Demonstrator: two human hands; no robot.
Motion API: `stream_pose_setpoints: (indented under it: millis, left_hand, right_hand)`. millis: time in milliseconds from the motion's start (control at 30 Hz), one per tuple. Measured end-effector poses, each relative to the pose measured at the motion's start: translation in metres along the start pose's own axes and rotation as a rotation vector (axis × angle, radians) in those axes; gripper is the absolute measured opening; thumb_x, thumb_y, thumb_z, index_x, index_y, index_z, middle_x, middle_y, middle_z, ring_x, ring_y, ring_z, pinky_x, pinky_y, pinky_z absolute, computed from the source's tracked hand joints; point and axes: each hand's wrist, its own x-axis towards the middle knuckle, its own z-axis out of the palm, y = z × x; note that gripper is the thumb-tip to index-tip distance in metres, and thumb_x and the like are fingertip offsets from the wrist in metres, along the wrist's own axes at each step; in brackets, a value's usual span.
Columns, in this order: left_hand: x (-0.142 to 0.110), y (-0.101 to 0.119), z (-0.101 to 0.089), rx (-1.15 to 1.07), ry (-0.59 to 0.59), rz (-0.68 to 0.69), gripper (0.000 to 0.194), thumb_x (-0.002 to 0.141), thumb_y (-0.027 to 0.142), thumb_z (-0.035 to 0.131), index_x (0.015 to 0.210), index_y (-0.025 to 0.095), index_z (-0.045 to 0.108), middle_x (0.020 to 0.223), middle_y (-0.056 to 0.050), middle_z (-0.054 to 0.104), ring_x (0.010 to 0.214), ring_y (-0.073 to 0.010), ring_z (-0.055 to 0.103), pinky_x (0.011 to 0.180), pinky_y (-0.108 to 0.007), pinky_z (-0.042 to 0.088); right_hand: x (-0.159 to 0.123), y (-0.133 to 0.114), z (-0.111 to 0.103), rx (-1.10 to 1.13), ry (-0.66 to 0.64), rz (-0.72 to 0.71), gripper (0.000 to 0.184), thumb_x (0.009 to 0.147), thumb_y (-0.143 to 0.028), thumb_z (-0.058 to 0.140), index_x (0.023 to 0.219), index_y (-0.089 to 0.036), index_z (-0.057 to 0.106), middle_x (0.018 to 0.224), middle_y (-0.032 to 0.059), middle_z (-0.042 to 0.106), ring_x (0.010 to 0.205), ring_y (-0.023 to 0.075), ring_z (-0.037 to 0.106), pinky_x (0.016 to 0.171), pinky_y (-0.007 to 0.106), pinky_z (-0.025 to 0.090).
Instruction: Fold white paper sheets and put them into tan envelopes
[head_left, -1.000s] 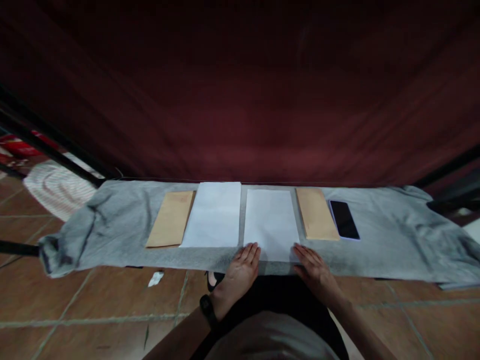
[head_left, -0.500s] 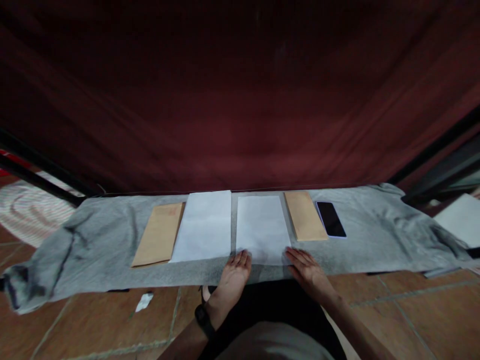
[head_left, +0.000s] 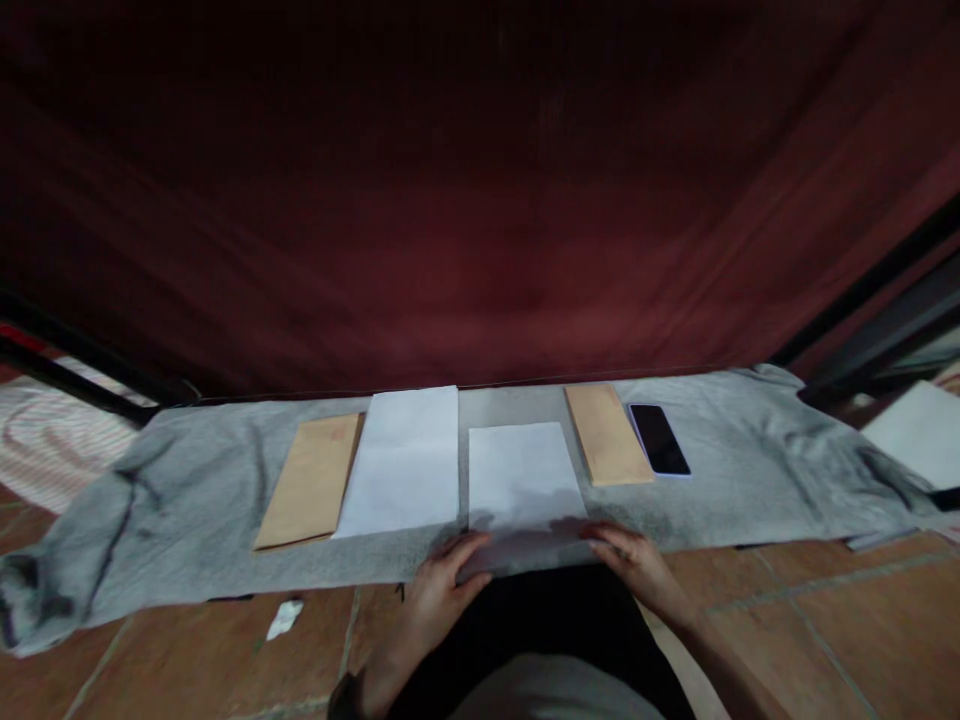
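Note:
A single white sheet of paper (head_left: 521, 470) lies in front of me on the grey cloth, its near part shaded and apparently raised a little. My left hand (head_left: 444, 590) grips the sheet's near left corner, thumb and fingers closed at the edge. At the near right corner, my right hand (head_left: 637, 565) has its fingers curled round the paper in the same way. To the left, beside the held sheet, lies white paper (head_left: 409, 460) that looks longer. A brown envelope (head_left: 609, 435) rests just right of the sheet.
Another brown envelope (head_left: 311, 480) lies at the left of the grey cloth (head_left: 742, 450). A dark-screened phone (head_left: 660, 440) sits beside the right envelope. Dark red fabric (head_left: 480, 250) rises behind. A white scrap (head_left: 284, 620) lies on the tiled floor (head_left: 187, 660).
The sheet has slid toward me, away from the back edge of the cloth. Both hands went from lying flat on its near corners to gripping them.

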Motion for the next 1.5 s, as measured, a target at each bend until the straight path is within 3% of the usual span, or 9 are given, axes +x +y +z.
stream_pose_setpoints:
  millis: [167, 300, 400, 567, 767, 1033, 1133, 1300, 1500]
  left_hand:
    - [0.016, -0.019, 0.012, -0.054, 0.101, -0.008, 0.042, 0.082, 0.009, 0.053, 0.115, 0.027, 0.071, 0.125, -0.002, 0.071, 0.117, -0.0187, 0.066, 0.105, -0.037, 0.052]
    - [0.038, -0.013, 0.012, -0.080, 0.186, -0.157, 0.022, 0.091, 0.027, 0.055, 0.101, 0.023, 0.074, 0.102, -0.005, 0.078, 0.095, -0.0225, 0.073, 0.089, -0.035, 0.058]
    - [0.057, -0.008, 0.005, -0.107, 0.212, -0.262, 0.025, 0.092, 0.038, 0.055, 0.092, 0.021, 0.073, 0.082, -0.005, 0.076, 0.074, -0.0209, 0.071, 0.070, -0.030, 0.054]
    - [0.084, -0.007, -0.001, -0.125, 0.284, -0.323, 0.025, 0.090, 0.039, 0.056, 0.076, 0.021, 0.064, 0.069, -0.001, 0.068, 0.063, -0.0157, 0.062, 0.062, -0.025, 0.043]
    - [0.105, -0.011, 0.002, -0.067, 0.305, -0.379, 0.015, 0.091, 0.029, 0.055, 0.079, 0.021, 0.059, 0.073, 0.001, 0.066, 0.067, -0.0141, 0.061, 0.064, -0.023, 0.040]
    - [0.115, -0.012, 0.009, -0.036, 0.293, -0.461, 0.013, 0.091, 0.020, 0.057, 0.102, 0.022, 0.062, 0.085, -0.001, 0.072, 0.074, -0.0167, 0.067, 0.063, -0.024, 0.039]
    - [0.114, -0.012, 0.010, -0.061, 0.299, -0.476, 0.013, 0.089, 0.018, 0.059, 0.101, 0.022, 0.063, 0.082, -0.001, 0.071, 0.073, -0.0167, 0.066, 0.063, -0.024, 0.038]
    - [0.112, -0.016, 0.009, -0.123, 0.307, -0.444, 0.013, 0.089, 0.020, 0.057, 0.075, 0.021, 0.059, 0.069, 0.002, 0.063, 0.066, -0.0145, 0.060, 0.065, -0.024, 0.038]
    - [0.116, -0.019, 0.010, -0.236, 0.323, -0.439, 0.020, 0.089, 0.025, 0.052, 0.069, 0.022, 0.053, 0.059, 0.005, 0.051, 0.058, -0.0134, 0.054, 0.060, -0.023, 0.040]
  right_hand:
    - [0.010, -0.013, 0.000, 0.142, 0.060, 0.091, 0.036, 0.097, -0.050, 0.051, 0.101, -0.024, 0.075, 0.101, 0.0055, 0.077, 0.097, 0.0252, 0.072, 0.087, 0.037, 0.059]
    - [0.029, -0.016, 0.004, 0.215, 0.169, 0.157, 0.038, 0.093, -0.054, 0.054, 0.104, -0.023, 0.074, 0.101, 0.0080, 0.076, 0.099, 0.0272, 0.070, 0.091, 0.040, 0.056]
    - [0.047, -0.013, 0.008, 0.224, 0.237, 0.218, 0.039, 0.092, -0.054, 0.054, 0.105, -0.022, 0.071, 0.091, 0.0070, 0.075, 0.088, 0.0256, 0.070, 0.082, 0.037, 0.057]
    - [0.077, -0.007, 0.016, 0.082, 0.345, 0.252, 0.037, 0.092, -0.052, 0.049, 0.101, -0.020, 0.067, 0.082, 0.0063, 0.072, 0.078, 0.0231, 0.067, 0.072, 0.033, 0.053]
    - [0.094, -0.007, 0.031, -0.157, 0.423, 0.296, 0.031, 0.094, -0.040, 0.045, 0.110, -0.020, 0.062, 0.088, 0.0086, 0.073, 0.078, 0.0236, 0.070, 0.070, 0.032, 0.052]
    - [0.099, -0.005, 0.043, -0.353, 0.470, 0.250, 0.051, 0.096, -0.036, 0.041, 0.144, -0.017, 0.042, 0.118, 0.0185, 0.070, 0.089, 0.0287, 0.072, 0.072, 0.037, 0.054]
    - [0.099, -0.006, 0.042, -0.309, 0.454, 0.294, 0.044, 0.098, -0.041, 0.040, 0.134, -0.018, 0.052, 0.104, 0.0143, 0.074, 0.083, 0.0267, 0.072, 0.069, 0.034, 0.053]
    - [0.101, -0.009, 0.035, -0.190, 0.432, 0.388, 0.038, 0.099, -0.047, 0.034, 0.089, -0.023, 0.062, 0.079, 0.0082, 0.071, 0.075, 0.0244, 0.070, 0.064, 0.030, 0.046]
    - [0.105, -0.010, 0.032, -0.148, 0.455, 0.392, 0.038, 0.097, -0.050, 0.037, 0.080, -0.024, 0.059, 0.076, 0.0068, 0.068, 0.070, 0.0220, 0.066, 0.065, 0.030, 0.045]
